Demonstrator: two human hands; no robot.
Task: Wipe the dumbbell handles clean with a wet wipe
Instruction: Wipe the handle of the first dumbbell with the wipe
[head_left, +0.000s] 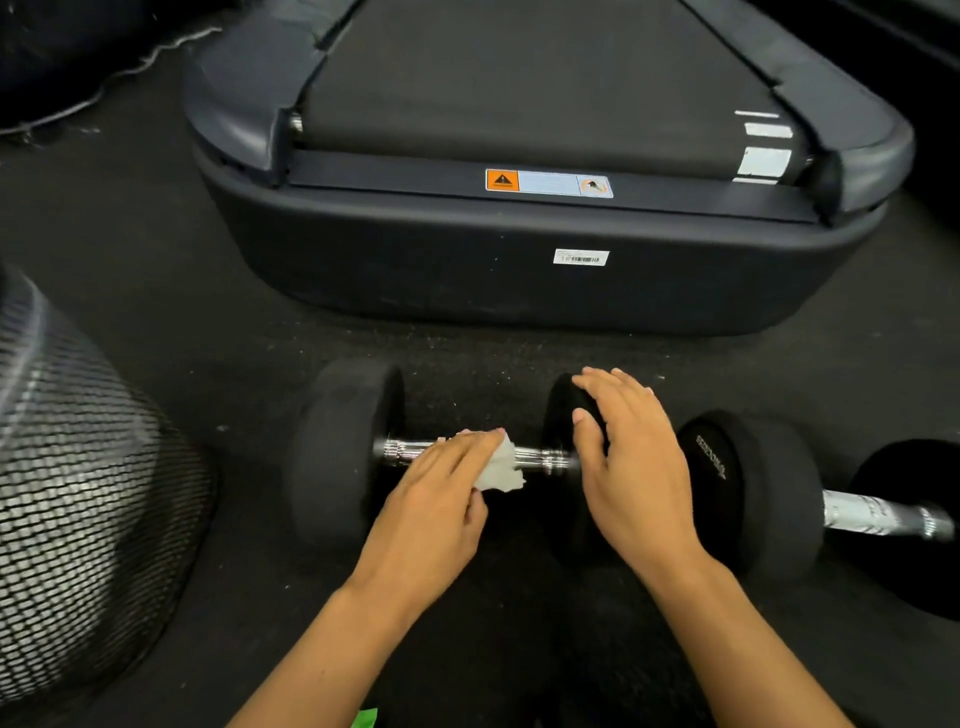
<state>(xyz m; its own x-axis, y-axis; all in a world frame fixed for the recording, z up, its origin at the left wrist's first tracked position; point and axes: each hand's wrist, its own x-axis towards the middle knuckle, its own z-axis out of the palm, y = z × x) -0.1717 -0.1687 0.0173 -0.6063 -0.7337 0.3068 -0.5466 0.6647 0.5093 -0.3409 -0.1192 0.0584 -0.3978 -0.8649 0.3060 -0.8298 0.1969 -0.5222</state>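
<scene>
- The left hand (444, 486) lay over the chrome handle (400, 451) of the near dumbbell (337, 452), fingers nearly straight, pressing a crumpled white wet wipe (500, 470) against the bar.
- The wipe bulged out from beneath those fingers on the side toward the right hand, covering the middle of the handle.
- The right hand (631, 457) rested flat and relaxed on the right weight head (566, 410) of that dumbbell, fingers spread over its top and thumb down on its inner face; it gripped nothing.
- The dumbbell lay on the dark rubber floor (156, 291), its handle running across between the two hands, its left head just beyond the left hand's knuckles.
- A second dumbbell (748, 483) lay on the floor just outside the right hand, its own chrome handle bare and untouched.
- Beyond both hands stood the rear end of a treadmill (519, 270), bearing an orange warning label (548, 183).
- Well out from the left hand sat a rounded thing covered in black netting (78, 493); what it was could not be told.
</scene>
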